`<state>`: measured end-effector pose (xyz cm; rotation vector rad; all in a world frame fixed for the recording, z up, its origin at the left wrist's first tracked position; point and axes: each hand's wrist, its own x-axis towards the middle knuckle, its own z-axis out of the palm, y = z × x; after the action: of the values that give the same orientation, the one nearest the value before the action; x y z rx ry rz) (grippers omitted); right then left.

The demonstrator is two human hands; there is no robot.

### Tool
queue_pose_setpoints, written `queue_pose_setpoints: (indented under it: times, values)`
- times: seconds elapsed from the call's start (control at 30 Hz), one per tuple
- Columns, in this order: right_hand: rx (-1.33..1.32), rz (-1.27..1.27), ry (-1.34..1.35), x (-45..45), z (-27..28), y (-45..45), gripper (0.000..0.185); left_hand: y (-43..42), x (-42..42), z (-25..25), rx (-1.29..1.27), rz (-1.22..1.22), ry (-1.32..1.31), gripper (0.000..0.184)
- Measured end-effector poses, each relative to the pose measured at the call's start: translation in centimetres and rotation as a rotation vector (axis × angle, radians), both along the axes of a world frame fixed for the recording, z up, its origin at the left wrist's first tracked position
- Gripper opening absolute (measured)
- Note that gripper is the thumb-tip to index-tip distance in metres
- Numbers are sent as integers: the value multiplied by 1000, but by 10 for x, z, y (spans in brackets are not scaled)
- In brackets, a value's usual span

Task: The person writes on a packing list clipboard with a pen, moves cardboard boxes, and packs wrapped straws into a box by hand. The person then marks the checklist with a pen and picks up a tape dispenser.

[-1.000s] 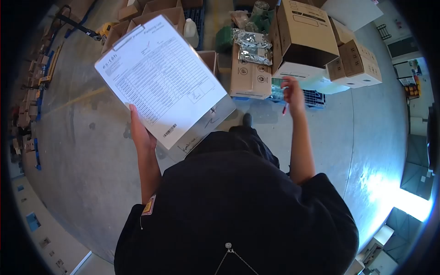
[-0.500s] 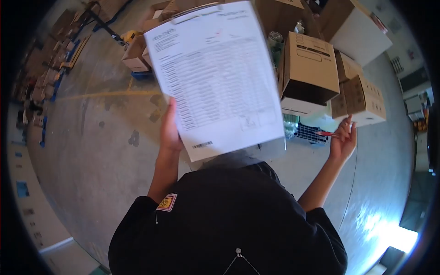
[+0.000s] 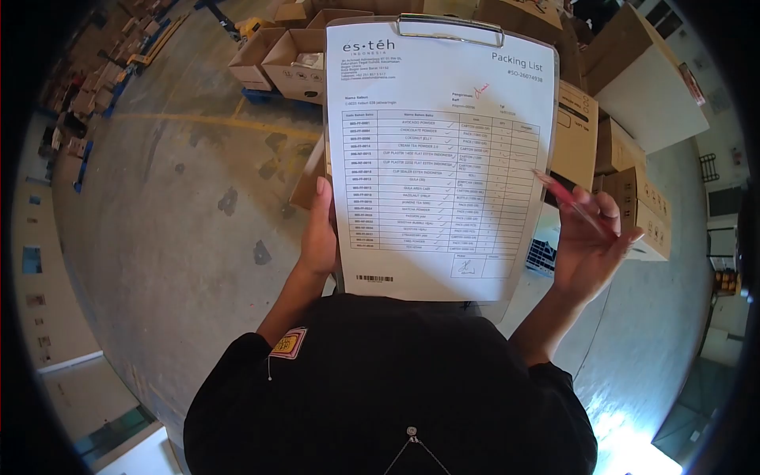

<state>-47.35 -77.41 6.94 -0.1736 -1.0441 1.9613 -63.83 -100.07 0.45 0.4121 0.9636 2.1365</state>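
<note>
A clipboard (image 3: pixel 451 30) with a metal clip at its top stands up before my chest. On it is a printed packing list (image 3: pixel 431 277), with a table of items, small check marks down several rows and a red scribble near the top. My left hand (image 3: pixel 318 233) grips the clipboard's left edge, thumb in front and the other fingers hidden behind. At the right edge, my right hand (image 3: pixel 586 249) holds a red pen (image 3: pixel 560 192) between its fingers. The pen's tip is over the right-hand columns of the list; whether it touches the paper I cannot tell.
Behind the clipboard on the right are stacked cardboard boxes (image 3: pixel 576 131) and a smaller carton (image 3: pixel 645 214). Open cartons (image 3: pixel 293 67) rest on a blue pallet (image 3: pixel 261 96) at the back. A yellow line (image 3: pixel 198 120) crosses the concrete floor, and a pallet jack (image 3: pixel 229 28) stands far back.
The clipboard has straightened and shifted right and slightly down, and its print is now readable. My right hand has brought the pen up and left to the list's right edge.
</note>
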Motion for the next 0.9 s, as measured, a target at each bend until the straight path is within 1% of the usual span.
queue_pose_setpoints:
  times: [0.03, 0.1, 0.17, 0.2, 0.27, 0.3, 0.37, 0.4, 0.43, 0.5, 0.53, 0.57, 0.63, 0.67, 0.7, 0.77, 0.8, 0.83, 0.87, 0.9]
  values:
    - [93, -103, -37, -6, 0, -1, 61, 0, 1, 1, 1, 13, -1, 58]
    - [58, -123, -51, -15, 10, -2, 62, -1, 2, 2, -71, 50, 100, 57]
    - [-134, 85, 79, -20, 20, 0, 64, -2, 1, 3, -66, 45, 96, 57]
    - [-138, 92, 76, -23, 13, 11, 64, -2, 0, 3, -59, 31, 94, 58]
    - [102, 726, 317, -26, -6, 41, 64, 0, 1, 5, -75, 49, 105, 57]
    - [102, 731, 317, -27, -5, 39, 64, 1, 2, 7, -86, 61, 118, 57]
    - [108, 205, 12, -30, 1, 20, 55, 2, 4, 7, -124, 85, 119, 57]
    - [24, 64, -26, -38, 11, 8, 39, 1, 5, 7, -163, 104, 122, 56]
    - [20, 68, -29, -41, 7, 6, 39, -2, 4, 7, -167, 108, 119, 56]
    - [293, 65, 112, -42, -6, 12, 23, -2, 5, 6, -200, 125, 149, 56]
    - [449, 7, 13, -39, -8, 12, 23, -3, 5, 4, -202, 128, 146, 56]
    - [447, 10, 12, -39, -8, 10, 23, -4, 4, 2, -211, 117, 154, 56]
    - [525, -94, -121, -39, -6, 1, 24, -4, 4, 1, -220, 106, 157, 56]
    - [433, -87, -153, -41, -1, -9, 26, -2, 4, 2, -202, 112, 121, 54]
    - [433, -87, -157, -38, -3, -7, 26, 1, 5, 2, -185, 118, 84, 53]
    - [427, 98, -279, -34, -12, -3, 26, 9, 6, 6, -171, 114, 96, 52]
    - [460, 113, -238, -34, -19, -3, 22, 12, 6, 7, -157, 112, 111, 52]
    - [510, 86, -239, -34, -28, -2, 22, 16, 7, 6, -159, 108, 106, 52]
    - [562, 69, -287, -32, -31, -2, 21, 18, 7, 5, -171, 96, 87, 52]
    - [618, 52, -332, -34, -29, -17, 20, 4, 3, 8, -178, 85, 71, 51]
